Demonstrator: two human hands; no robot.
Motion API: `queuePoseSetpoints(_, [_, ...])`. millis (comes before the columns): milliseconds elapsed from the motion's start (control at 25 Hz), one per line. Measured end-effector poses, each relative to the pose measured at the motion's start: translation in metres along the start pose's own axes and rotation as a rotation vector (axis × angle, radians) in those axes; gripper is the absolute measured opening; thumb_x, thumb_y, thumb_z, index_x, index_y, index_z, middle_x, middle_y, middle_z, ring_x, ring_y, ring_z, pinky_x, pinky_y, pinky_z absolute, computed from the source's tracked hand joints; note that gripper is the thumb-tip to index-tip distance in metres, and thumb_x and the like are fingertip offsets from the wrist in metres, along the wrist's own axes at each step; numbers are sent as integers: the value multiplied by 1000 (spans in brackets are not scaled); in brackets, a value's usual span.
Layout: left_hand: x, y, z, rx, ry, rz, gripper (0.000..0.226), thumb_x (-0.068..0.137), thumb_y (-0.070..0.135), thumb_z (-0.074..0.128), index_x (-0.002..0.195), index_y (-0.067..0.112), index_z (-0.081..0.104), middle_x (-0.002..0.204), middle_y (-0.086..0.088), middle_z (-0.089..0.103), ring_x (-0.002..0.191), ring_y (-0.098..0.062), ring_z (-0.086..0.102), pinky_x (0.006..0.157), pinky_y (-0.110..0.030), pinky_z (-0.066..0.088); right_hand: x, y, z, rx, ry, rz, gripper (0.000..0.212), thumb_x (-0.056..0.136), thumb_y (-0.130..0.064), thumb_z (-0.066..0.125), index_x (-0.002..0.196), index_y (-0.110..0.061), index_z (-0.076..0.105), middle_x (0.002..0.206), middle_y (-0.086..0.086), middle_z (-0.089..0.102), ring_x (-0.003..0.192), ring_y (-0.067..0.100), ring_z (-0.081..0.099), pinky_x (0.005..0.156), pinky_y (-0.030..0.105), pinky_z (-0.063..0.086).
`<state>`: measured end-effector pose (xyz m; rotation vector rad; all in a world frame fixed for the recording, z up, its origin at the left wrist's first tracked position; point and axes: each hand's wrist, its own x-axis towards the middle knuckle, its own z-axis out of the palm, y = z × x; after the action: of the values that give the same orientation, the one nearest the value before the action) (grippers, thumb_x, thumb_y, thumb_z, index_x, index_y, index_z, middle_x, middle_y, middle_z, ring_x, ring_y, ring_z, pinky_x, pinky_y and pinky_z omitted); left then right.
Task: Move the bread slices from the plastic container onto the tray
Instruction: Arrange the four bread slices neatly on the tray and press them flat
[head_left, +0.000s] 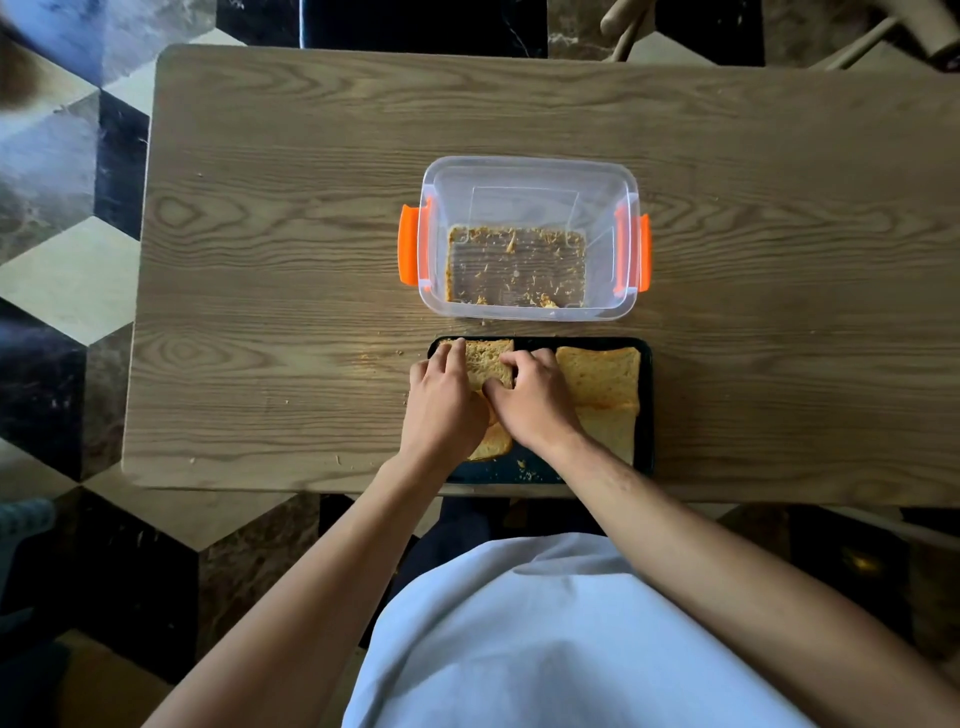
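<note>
Left fingers (457, 349) are lying spread along the left and far edge of the far-left bread slice (488, 361), and right fingers (524, 361) are curling down onto its right edge with the thumb tucked at the near corner, so both hands are closing on the same slice from opposite sides, likely squaring it into the tray corner. Left hand (441, 400) is covering part of another slice (493, 441) near it; right hand (537, 400) is sitting over the tray middle. On the right side 2 more slices are lying flat, the far one (600, 376) overlapping the near one (610, 434), probably to fit the row in. The dark tray (645, 395) is sitting at the near table edge, just in front of the person, short reach. The clear plastic container (530, 176) with orange clips (409, 244) is standing just beyond the tray, apart from it, lid off, holding only crumbs (514, 270) on its floor, no slices visible inside. Judging the transfer basically finished: all visible bread is on the tray, only tidying left. Crumbs are also scattered on the wooden table (311, 208) left of the tray. Risk: soft bread tearing if pressed hard.
</note>
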<state>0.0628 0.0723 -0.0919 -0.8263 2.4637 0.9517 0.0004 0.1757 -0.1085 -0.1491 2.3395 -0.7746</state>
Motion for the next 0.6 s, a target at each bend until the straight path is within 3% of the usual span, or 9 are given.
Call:
queuePoseSetpoints(320, [3, 0, 3, 9, -12, 0, 69, 84, 8, 49, 151, 6, 33, 157, -20, 32, 136, -44, 29, 115, -47, 25, 7, -5, 0, 8, -3, 17, 46, 85, -35, 63, 126, -14, 62, 127, 8, 52, 116, 21, 52, 89, 20, 35])
queuePoseSetpoints(480, [-8, -9, -1, -77, 89, 12, 60, 81, 3, 52, 141, 5, 47, 142, -19, 47, 129, -37, 39, 110, -41, 32, -5, 3, -5, 34, 46, -43, 37, 86, -30, 66, 120, -15, 64, 119, 5, 53, 101, 19, 58, 81, 22, 45])
queuePoseSetpoints(600, [-22, -26, -4, -204, 221, -125, 45, 84, 8, 57, 129, 9, 59, 123, -11, 57, 113, -27, 54, 98, -35, 43, -19, 16, -13, 31, 80, -70, 28, 85, -21, 66, 112, -17, 66, 109, 2, 58, 87, 16, 62, 70, 21, 46])
